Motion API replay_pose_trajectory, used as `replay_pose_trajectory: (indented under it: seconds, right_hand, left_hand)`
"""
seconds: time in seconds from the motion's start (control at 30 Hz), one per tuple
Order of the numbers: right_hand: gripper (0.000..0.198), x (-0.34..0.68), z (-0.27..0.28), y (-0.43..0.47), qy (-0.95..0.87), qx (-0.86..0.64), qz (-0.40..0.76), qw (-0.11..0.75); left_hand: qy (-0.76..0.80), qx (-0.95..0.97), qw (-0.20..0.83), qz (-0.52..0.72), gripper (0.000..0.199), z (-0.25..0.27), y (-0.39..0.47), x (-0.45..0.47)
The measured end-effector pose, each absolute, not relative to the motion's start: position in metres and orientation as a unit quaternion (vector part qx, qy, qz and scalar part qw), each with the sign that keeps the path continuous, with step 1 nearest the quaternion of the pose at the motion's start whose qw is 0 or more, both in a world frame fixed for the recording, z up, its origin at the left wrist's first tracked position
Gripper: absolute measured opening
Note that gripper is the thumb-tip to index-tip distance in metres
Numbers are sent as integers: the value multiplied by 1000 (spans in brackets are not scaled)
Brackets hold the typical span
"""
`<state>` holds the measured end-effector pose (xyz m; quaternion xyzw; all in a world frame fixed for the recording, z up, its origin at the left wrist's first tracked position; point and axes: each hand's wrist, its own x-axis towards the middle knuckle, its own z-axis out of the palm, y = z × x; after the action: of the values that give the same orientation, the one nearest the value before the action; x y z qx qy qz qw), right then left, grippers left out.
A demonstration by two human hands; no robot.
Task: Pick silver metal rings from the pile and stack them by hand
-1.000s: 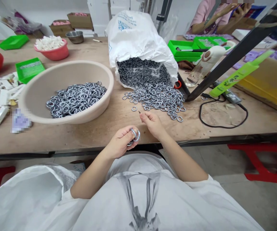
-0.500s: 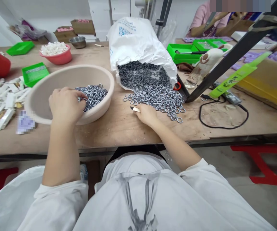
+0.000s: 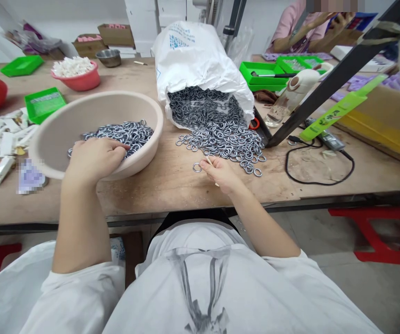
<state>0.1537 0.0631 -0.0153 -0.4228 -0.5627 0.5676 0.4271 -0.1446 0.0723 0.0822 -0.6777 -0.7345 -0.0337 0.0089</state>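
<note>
L hand (image 3: 93, 158) over basin (image 3: 57, 121) w/ rings (image 3: 132, 134), can't tell grip; R hand (image 3: 222, 175) pinched on stick (image 3: 208, 161).

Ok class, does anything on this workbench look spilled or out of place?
Yes: the white sack lies tipped over, and grey rings spread from its mouth onto the tabletop. That looks like a spill, since those rings sit in no container, though perhaps deliberate.

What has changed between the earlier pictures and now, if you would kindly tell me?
The left hand moved left and forward to the basin; whether it let go of the rings it held a second ago is hidden. A ring now shows at the fingertips of the right hand, which still holds the small stick. The white bag and spilled rings look unchanged.
</note>
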Motion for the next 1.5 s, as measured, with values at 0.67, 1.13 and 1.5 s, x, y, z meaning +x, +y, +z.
replay_pose_trajectory:
  seconds: [0.67,1.13,1.5]
  right_hand:
    - [54,150,-17,49,-511,-408,623,429]
    - [44,123,4,17,-549,-344,558,519]
    - [49,153,2,20,-727,-389,347,447]
  left_hand:
    - [-726,-623,52,-286,24,80,61,-139]
    - [-410,-573,-534,-467,46,-7,11,-15]
    - [-378,-548,-577,-473,45,-10,12,-17]
